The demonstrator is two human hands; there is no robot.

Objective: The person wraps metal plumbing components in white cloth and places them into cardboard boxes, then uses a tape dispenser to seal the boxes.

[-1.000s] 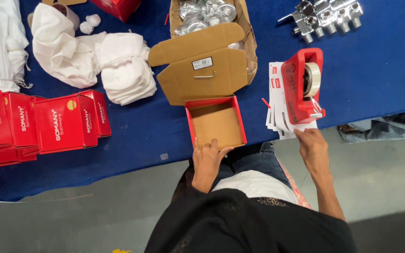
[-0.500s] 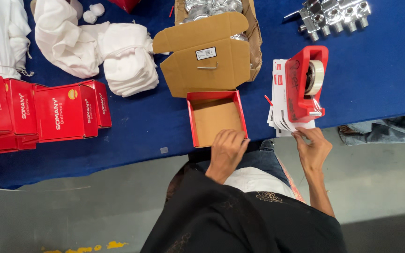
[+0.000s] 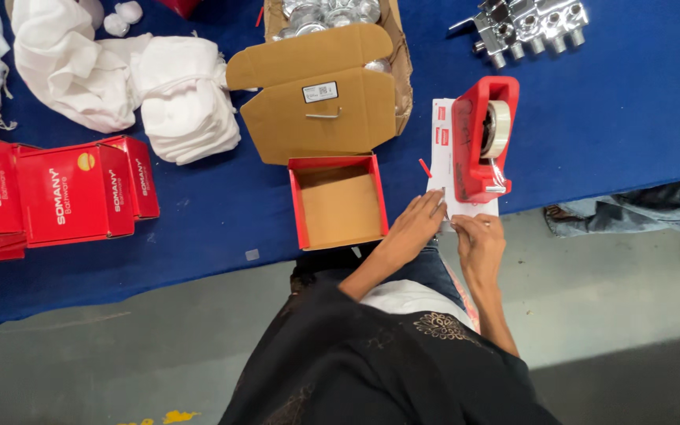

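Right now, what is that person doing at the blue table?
A person stands at the edge of a blue table, and both hands are on a white sheet of stickers that lies under a red tape dispenser. The left hand and the right hand touch its near edge. Just to the left sits an open, empty red box with its lid flap up. Closed red boxes are stacked farther left.
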